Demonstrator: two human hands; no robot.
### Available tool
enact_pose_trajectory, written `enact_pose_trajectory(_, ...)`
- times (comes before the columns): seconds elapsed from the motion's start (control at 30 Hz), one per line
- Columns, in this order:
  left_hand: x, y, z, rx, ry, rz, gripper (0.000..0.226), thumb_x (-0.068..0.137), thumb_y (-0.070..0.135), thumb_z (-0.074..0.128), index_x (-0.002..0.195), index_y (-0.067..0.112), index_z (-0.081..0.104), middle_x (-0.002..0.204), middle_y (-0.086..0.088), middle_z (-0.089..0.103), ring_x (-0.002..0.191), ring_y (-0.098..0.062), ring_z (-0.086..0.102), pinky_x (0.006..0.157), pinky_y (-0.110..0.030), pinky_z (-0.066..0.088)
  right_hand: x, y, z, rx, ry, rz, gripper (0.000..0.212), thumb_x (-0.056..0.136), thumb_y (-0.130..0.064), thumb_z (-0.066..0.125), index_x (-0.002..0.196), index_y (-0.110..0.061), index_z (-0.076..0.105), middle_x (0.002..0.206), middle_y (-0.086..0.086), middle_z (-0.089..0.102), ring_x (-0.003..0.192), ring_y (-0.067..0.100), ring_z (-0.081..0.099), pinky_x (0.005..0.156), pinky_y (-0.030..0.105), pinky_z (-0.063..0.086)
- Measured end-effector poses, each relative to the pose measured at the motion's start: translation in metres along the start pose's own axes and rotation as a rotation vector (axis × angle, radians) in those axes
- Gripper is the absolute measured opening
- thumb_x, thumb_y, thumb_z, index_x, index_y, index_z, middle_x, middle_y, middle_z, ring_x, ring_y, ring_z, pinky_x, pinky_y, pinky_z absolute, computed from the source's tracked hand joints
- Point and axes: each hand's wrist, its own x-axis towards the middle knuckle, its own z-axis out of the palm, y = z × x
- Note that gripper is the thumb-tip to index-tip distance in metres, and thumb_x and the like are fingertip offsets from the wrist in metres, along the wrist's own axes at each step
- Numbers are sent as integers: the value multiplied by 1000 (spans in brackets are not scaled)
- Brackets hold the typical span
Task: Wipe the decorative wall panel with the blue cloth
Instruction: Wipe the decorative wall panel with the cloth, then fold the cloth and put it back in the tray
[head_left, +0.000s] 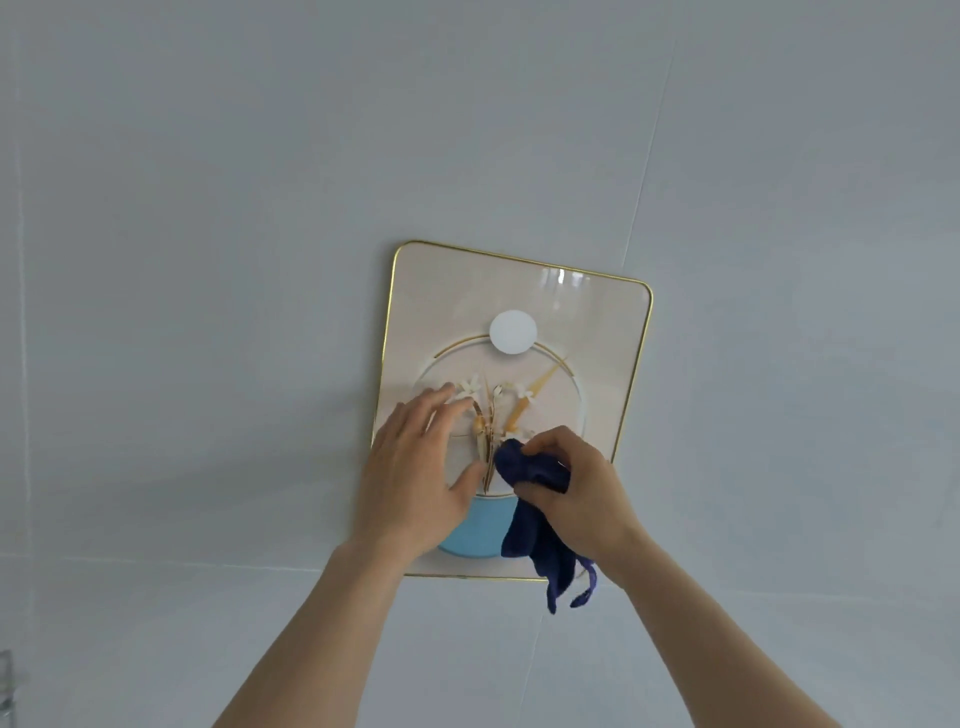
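Observation:
A cream decorative wall panel with a thin gold rim hangs on the grey wall. It bears a white disc, gold rings, small white flowers and a light blue vase shape. My left hand lies flat on the panel's lower left, fingers spread, holding nothing. My right hand grips a bunched dark blue cloth and presses it against the panel's lower middle, beside the flower stems. The cloth's loose end hangs down past the panel's bottom edge.
Large pale grey wall tiles with thin seams surround the panel. A bit of clear or metal fitting shows at the bottom left edge.

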Motion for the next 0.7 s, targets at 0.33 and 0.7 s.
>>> enact_pose_trajectory(0.33,-45,44,43,-397,-552,-83,35,91,36,75,123,46,68,122,29,70,119,5,61,109,-33,48,-71,58,-38,308,-155,399,49,58,-9,82,100,-9,56,116,14,68,87,32,74,82,44,61)
enact_pose_trajectory(0.7,-98,110,153,-303,-720,-155,8,95,35,68,94,43,68,88,27,73,83,-1,69,84,-38,56,-143,173,-117,113,-297,520,30,79,-9,85,102,-24,71,101,8,79,94,30,76,86,44,63)
